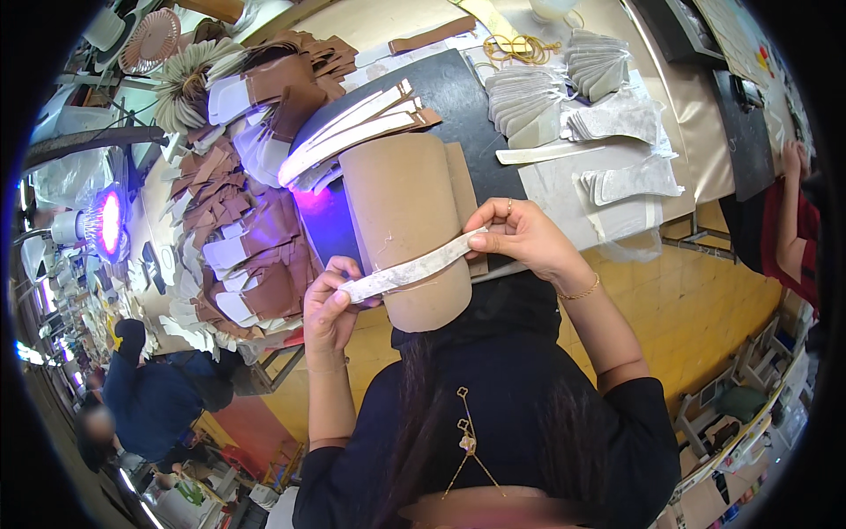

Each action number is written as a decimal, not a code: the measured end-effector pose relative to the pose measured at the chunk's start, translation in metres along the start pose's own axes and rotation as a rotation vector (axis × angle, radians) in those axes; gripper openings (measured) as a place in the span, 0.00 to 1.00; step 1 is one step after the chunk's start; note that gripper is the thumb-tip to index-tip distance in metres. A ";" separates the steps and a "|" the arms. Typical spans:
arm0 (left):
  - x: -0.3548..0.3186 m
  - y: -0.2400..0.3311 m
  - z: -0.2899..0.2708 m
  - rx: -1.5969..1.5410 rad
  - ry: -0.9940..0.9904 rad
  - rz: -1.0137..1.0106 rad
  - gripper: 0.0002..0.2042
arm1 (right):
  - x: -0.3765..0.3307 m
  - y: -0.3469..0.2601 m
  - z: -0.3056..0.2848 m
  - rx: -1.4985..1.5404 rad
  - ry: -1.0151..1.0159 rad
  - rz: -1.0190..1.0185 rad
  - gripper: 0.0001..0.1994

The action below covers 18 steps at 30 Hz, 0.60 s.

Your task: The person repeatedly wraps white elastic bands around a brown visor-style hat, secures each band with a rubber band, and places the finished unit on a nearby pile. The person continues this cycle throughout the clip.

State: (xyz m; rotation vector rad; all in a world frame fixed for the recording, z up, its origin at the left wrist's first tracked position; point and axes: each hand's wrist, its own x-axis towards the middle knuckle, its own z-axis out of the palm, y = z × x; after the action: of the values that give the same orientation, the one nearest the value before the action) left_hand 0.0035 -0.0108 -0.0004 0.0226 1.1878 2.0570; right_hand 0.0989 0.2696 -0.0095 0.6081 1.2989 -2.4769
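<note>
A whitish, mottled flat strip (pixel 408 272) is stretched across a tan, rounded form (pixel 404 198) in front of me. My left hand (pixel 330 309) pinches the strip's left end between thumb and fingers. At the other end, my right hand (pixel 527 240) grips it the same way, a little higher, so the strip slants up to the right. It lies over the lower part of the form, bowing slightly along the curve. White-faced long strips (pixel 361 128) are piled just beyond the form, on a dark board (pixel 467 97).
Brown and white cut pieces (pixel 256 229) are heaped to the left. Fanned grey pieces (pixel 529 101) and coiled yellow cord (pixel 523 50) lie at the far right. A lamp (pixel 107 223) glows purple at left. One person (pixel 167 406) is lower left, another (pixel 793 229) far right.
</note>
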 end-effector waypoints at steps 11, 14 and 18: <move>0.011 -0.008 -0.008 0.146 0.003 -0.061 0.05 | 0.003 0.019 0.002 -0.077 0.028 -0.098 0.11; 0.012 -0.009 -0.008 0.169 0.001 -0.067 0.05 | 0.003 0.027 0.003 -0.054 0.046 -0.086 0.09; 0.008 -0.005 -0.005 0.227 -0.006 -0.073 0.05 | -0.006 0.033 0.008 -0.021 0.053 0.050 0.07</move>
State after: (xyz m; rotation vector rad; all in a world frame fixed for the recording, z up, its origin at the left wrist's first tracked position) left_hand -0.0008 -0.0079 -0.0098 0.0931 1.3922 1.8496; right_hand 0.1163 0.2444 -0.0258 0.6970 1.3114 -2.4193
